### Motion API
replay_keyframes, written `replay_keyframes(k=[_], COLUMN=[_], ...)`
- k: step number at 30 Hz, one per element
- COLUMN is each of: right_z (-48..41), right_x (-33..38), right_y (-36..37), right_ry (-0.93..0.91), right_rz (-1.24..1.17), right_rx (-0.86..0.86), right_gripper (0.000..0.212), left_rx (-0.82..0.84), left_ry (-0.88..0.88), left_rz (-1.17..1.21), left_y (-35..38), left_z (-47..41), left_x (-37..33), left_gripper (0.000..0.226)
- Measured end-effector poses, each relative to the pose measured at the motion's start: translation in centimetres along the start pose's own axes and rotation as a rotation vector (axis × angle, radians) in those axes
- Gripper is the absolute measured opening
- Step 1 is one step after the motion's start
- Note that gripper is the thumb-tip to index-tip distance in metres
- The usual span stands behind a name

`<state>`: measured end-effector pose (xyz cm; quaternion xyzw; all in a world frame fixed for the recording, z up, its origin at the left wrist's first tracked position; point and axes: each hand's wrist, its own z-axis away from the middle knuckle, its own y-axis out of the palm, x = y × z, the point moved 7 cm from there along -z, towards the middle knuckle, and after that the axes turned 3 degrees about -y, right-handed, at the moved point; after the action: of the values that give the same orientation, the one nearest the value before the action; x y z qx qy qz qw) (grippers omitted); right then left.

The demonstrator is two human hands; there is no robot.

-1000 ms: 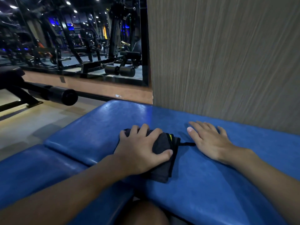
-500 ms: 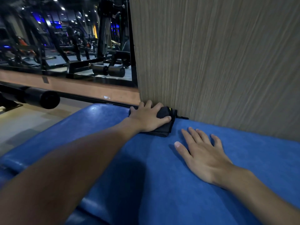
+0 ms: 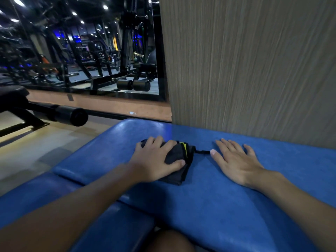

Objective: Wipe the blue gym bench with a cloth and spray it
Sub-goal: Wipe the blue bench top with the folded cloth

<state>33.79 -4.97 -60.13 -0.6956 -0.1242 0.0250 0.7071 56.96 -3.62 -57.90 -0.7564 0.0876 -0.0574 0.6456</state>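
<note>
On the blue bench (image 3: 209, 206), my left hand (image 3: 154, 160) presses the folded cloth (image 3: 179, 159); its loose strap (image 3: 201, 152) could snag my flat, empty right hand (image 3: 236, 162).

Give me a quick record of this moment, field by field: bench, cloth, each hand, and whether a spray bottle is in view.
bench: blue padded, far edge against a wood-grain wall
cloth: dark, folded, yellow trim, lying on the bench
left hand: pressed on top of the cloth
right hand: flat on the bench, fingers spread, beside the cloth, holding nothing
spray bottle: none in view
</note>
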Motion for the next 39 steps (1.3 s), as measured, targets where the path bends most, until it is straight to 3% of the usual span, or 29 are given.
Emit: replay_keyframes(k=[6, 11, 17, 28, 35, 39], right_z=[0.7, -0.4, -1.9, -2.1, -2.0, -1.9], right_x=[0.9, 2.1, 2.7, 2.5, 2.3, 2.3], right_y=[-0.8, -1.8, 0.0, 0.3, 0.3, 0.2], right_ry=[-0.032, -0.059, -0.065, -0.053, -0.053, -0.053], right_rz=[0.056, -0.016, 0.026, 0.069, 0.041, 0.014], right_rx=[0.0, -0.027, 0.03, 0.018, 0.012, 0.012], right_gripper=[0.067, 0.067, 0.087, 0.084, 0.085, 0.088], left_rx=[-0.06, -0.059, 0.012, 0.068, 0.007, 0.036], left_ry=[0.026, 0.004, -0.011, -0.053, -0.047, -0.036], left_rz=[-0.022, -0.009, 0.033, 0.058, 0.056, 0.031], left_y=[-1.1, -1.1, -0.4, 2.6, 1.8, 0.9], left_z=[6.6, 6.3, 0.4, -15.8, -12.3, -6.0], left_x=[1.3, 1.2, 1.4, 0.7, 1.2, 2.2], left_gripper=[0.083, 0.08, 0.081, 0.071, 0.069, 0.079])
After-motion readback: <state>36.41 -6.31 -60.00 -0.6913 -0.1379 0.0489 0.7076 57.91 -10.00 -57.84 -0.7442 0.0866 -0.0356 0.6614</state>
